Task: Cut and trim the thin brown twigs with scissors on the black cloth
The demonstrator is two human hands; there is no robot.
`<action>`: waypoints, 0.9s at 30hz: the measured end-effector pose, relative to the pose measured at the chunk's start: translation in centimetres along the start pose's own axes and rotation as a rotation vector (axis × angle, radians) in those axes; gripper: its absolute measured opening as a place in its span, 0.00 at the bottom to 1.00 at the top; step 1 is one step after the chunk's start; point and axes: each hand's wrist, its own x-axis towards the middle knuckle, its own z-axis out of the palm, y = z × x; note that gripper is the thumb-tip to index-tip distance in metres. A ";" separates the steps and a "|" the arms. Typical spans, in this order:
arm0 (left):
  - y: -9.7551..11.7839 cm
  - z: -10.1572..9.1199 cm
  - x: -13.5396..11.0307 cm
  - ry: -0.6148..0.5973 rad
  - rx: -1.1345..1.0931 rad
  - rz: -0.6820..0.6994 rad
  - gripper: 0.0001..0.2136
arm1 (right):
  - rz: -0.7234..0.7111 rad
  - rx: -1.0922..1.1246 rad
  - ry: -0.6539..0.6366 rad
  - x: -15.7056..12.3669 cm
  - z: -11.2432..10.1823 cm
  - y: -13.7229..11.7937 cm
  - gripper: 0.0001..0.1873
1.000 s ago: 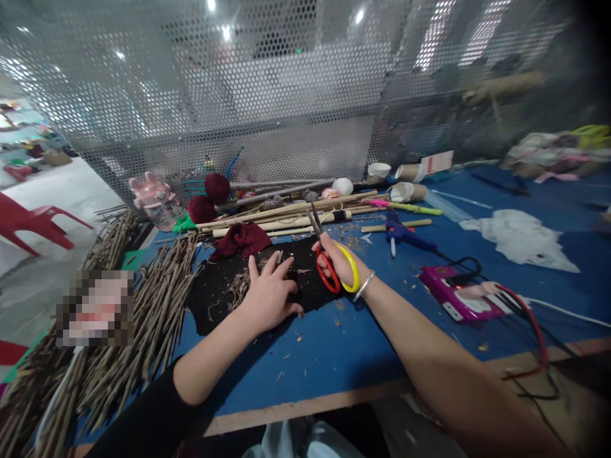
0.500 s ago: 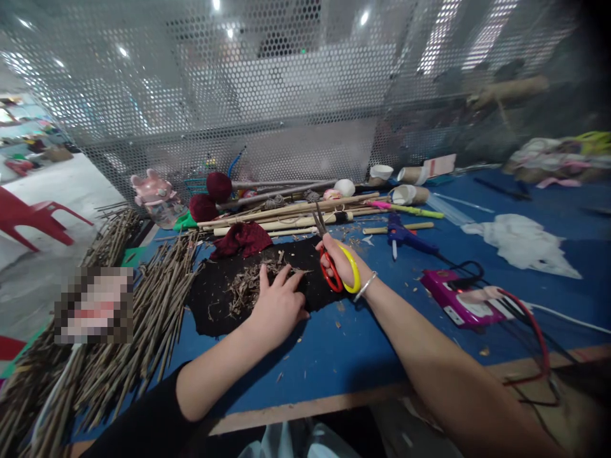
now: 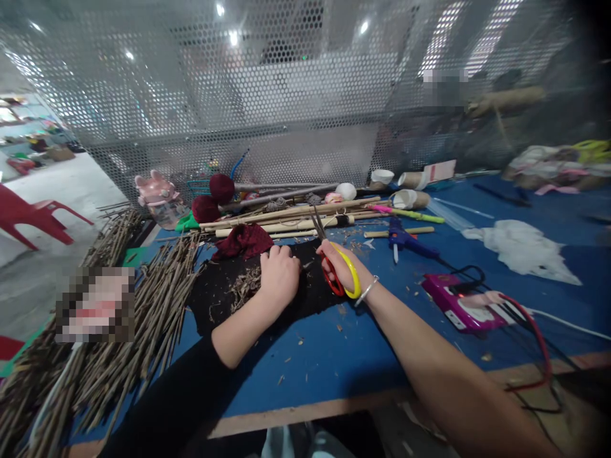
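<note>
A small heap of dry, broken twig bits (image 3: 245, 287) lies on a black cloth (image 3: 210, 312) spread over the table. Bent over the right side of this heap is my left hand (image 3: 280, 277), palm down with its fingers curled under. Whatever lies beneath those fingers is hidden. My right hand (image 3: 337, 256) grips scissors (image 3: 354, 273) with one red and one yellow handle loop. Their blades point up and away, nearly together, over the far edge of the cloth. Touching the back of the cloth is a crumpled dark red cloth (image 3: 243, 240).
Long thin sticks (image 3: 143, 305) are piled at the left. Bamboo rods (image 3: 286, 222) lie along the back, before a perforated metal screen (image 3: 305, 95). A blue glue gun (image 3: 405, 240), a purple power strip (image 3: 458, 305) with cables and a white plastic bag (image 3: 525, 248) are on the right.
My left hand has moved away from me and slightly right across the heap, and its spread fingers have curled in. My right hand with the scissors has barely moved.
</note>
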 end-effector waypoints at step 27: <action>-6.6 -1.1 -7.7 0.055 -0.915 -0.386 0.15 | -0.323 -0.714 -0.333 -3.7 2.8 -2.6 0.30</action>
